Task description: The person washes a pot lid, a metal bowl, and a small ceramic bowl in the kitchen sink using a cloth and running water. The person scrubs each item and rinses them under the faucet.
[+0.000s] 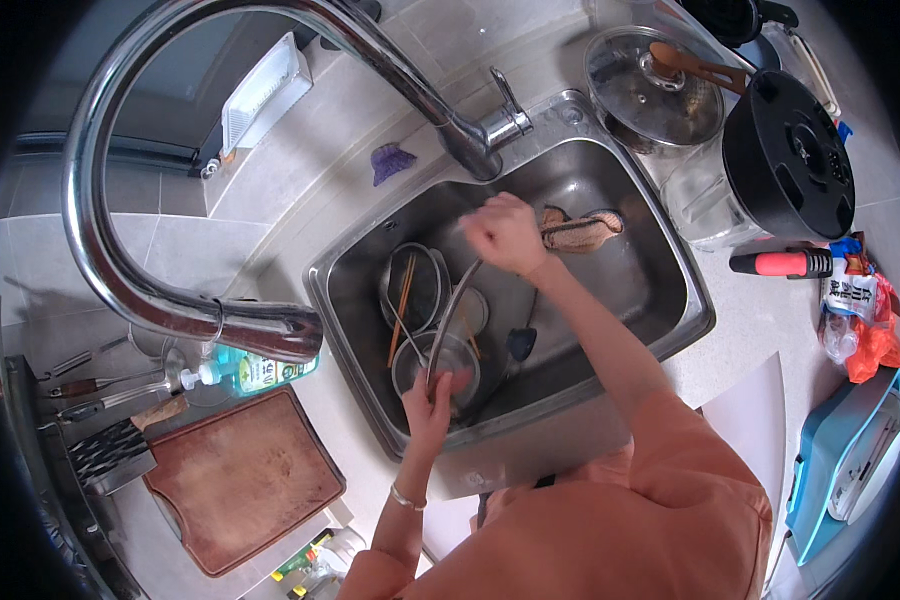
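In the stainless steel sink [630, 300], my left hand [427, 409] grips the lower end of a curved metal rim [450, 307], seen nearly edge-on; what it belongs to is unclear. My right hand [502, 232] is curled and blurred by the rim's upper end, its palm side hidden. Below my left hand is a round metal bowl [405, 375]. Beside it another bowl [397, 281] holds wooden chopsticks [406, 289], and a smaller bowl [476, 309] lies partly behind the rim. A black utensil head [522, 343] shows on the right, and a brown mesh cloth [581, 231] lies behind my right forearm.
A chrome faucet [82, 217] arches over the left side. Cutting board [247, 480], soap bottle [259, 373] and cleaver [120, 469] are at left; a purple cloth [391, 163] lies behind the sink. A lidded pot [622, 94], black pot [791, 157] and red-handled tool [776, 263] stand right.
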Motion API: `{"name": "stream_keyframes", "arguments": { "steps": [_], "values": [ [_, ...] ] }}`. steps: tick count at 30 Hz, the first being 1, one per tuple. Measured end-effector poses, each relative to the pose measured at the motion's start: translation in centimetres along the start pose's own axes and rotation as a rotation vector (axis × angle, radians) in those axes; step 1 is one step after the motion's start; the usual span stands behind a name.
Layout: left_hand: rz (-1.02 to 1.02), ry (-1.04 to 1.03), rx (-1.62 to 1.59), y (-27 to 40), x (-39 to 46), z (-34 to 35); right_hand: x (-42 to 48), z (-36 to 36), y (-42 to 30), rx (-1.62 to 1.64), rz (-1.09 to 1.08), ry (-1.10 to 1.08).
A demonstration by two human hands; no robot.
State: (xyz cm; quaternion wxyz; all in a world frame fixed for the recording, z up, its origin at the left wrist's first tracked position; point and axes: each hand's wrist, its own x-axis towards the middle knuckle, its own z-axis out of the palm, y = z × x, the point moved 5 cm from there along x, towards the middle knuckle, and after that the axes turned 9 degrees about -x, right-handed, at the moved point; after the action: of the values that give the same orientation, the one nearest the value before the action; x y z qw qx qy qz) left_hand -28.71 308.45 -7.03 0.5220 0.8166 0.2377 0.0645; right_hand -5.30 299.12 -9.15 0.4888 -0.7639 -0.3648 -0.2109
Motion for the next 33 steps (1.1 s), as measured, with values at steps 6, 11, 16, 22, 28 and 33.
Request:
{"name": "stream_keyframes", "arguments": {
  "steps": [6,11,16,22,28,33],
  "values": [
    [0.423,0.186,0.218,1.7,2.4,0.9,-0.5,0.7,-12.5,-0.004,-0.468,-0.152],
    [0.15,0.18,-0.101,-0.1,0.5,2.7,0.3,1.8,-10.7,-0.107,-0.353,-0.705],
    [0.148,0.127,0.044,0.2,0.5,2.0,2.9,-1.1,-2.7,-0.111,0.036,-0.141],
    [0.339,0.2,0.099,-2.5,0.7,1.1,-2.2,2.6,-13.8,0.042,-0.43,-0.489],
    [0.178,0.197,-0.001,-2.3,0.3,1.1,1.7,0.7,-2.3,-0.116,0.023,0.03],
    [0.175,0.189,0.057,-1.7,0.8,0.6,1.0,1.3,2.8,-0.106,0.338,0.046]
  ]
}}
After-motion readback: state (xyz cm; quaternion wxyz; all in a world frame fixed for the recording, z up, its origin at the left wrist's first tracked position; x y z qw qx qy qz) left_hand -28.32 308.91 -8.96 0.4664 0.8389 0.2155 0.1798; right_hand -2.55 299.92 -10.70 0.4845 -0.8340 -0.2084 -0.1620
